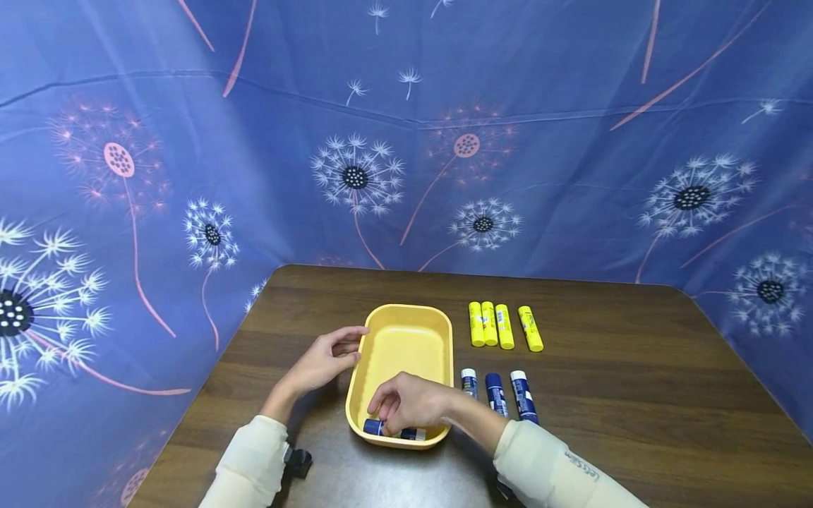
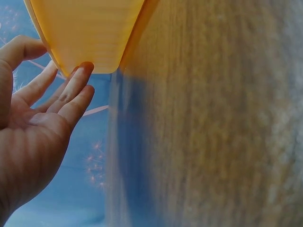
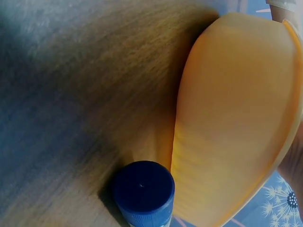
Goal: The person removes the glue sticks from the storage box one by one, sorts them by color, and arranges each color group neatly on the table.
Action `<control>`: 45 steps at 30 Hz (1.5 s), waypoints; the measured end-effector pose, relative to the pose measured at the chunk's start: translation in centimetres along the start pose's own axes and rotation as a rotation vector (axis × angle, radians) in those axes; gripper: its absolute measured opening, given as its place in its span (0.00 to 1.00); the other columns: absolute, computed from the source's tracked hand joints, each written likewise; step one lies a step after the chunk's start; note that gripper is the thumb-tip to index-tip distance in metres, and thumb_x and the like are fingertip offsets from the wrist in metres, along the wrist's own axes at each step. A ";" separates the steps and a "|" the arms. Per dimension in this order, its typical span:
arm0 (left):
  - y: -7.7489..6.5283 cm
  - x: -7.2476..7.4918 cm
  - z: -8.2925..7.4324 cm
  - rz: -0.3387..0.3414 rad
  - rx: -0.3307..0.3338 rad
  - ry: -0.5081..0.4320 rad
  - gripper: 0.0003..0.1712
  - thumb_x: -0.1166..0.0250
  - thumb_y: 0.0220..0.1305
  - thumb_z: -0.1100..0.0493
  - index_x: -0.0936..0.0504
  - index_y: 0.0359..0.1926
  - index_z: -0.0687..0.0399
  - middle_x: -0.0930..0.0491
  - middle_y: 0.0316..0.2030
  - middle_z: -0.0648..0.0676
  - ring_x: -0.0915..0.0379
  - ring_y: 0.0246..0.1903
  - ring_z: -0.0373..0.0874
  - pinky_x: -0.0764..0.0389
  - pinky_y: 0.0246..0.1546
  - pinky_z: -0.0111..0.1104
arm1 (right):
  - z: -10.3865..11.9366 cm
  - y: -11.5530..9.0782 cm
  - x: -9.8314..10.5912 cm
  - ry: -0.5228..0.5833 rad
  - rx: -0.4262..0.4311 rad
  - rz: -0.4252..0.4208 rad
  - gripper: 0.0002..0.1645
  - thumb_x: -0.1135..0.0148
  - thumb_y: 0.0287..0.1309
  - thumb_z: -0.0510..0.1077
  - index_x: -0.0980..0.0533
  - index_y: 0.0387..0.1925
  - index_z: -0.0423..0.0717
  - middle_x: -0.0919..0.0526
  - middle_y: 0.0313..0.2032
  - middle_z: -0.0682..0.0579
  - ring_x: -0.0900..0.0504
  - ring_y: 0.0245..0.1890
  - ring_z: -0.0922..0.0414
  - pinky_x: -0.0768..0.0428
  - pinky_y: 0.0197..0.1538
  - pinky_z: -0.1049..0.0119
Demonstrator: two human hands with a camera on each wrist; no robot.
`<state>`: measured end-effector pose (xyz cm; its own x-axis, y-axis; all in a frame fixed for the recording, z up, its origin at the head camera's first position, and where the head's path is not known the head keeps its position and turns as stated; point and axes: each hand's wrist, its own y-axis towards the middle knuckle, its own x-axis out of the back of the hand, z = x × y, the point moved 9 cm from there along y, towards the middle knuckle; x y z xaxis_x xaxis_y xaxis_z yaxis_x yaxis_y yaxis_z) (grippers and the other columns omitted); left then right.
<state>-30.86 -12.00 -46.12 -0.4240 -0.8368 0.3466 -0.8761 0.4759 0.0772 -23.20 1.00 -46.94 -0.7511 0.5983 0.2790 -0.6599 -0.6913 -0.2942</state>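
Observation:
A yellow plastic tray (image 1: 406,321) lies lengthwise on the table. My left hand (image 1: 325,361) is at its left side, fingers loosely extended against the rim; in the left wrist view the left hand (image 2: 42,111) touches the outer wall of the tray (image 2: 90,38). Reaching over the tray's right rim, my right hand (image 1: 413,403) pinches a blue glue stick (image 1: 373,427) that lies crosswise at the near end inside, its middle hidden by the fingers. The right wrist view has the tray's outer wall (image 3: 232,113) but not the fingers.
Right of the tray lie three blue glue sticks, among them a white-ended one (image 1: 524,396) and a blue-capped one (image 1: 496,394); a blue cap (image 3: 144,189) sits close by the tray wall. Several yellow glue sticks (image 1: 504,327) lie farther back. Behind the wooden table (image 1: 635,367) hangs a blue cloth (image 1: 559,141).

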 end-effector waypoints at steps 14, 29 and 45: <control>-0.4 0.0 -0.1 -0.005 0.032 0.006 0.30 0.40 0.71 0.68 0.32 0.72 0.67 0.27 0.66 0.73 0.25 0.65 0.67 0.16 0.60 0.36 | 0.2 0.1 -0.4 -0.200 0.037 -0.007 0.15 0.32 0.47 0.23 0.16 0.37 0.38 0.18 0.30 0.49 0.23 0.30 0.63 0.24 0.35 0.77; -0.1 0.0 0.0 -0.005 0.010 0.022 0.30 0.40 0.70 0.68 0.32 0.71 0.69 0.26 0.66 0.74 0.25 0.65 0.67 0.16 0.60 0.38 | 0.2 -0.1 0.6 -0.116 0.060 -0.065 0.14 0.29 0.48 0.27 0.16 0.38 0.41 0.17 0.29 0.53 0.20 0.31 0.63 0.20 0.35 0.77; -0.2 -0.1 -0.4 -0.001 -0.008 0.023 0.30 0.41 0.70 0.68 0.32 0.71 0.71 0.26 0.64 0.75 0.25 0.64 0.69 0.16 0.60 0.38 | 2.3 -1.1 4.0 -0.034 0.153 -0.192 0.17 0.32 0.54 0.30 0.17 0.48 0.38 0.16 0.38 0.48 0.20 0.38 0.58 0.19 0.43 0.73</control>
<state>-30.60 -11.91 -45.81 -0.4173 -0.8310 0.3678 -0.8747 0.4771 0.0856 -25.46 3.20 -43.40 -0.6096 0.7123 0.3479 -0.7783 -0.6212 -0.0921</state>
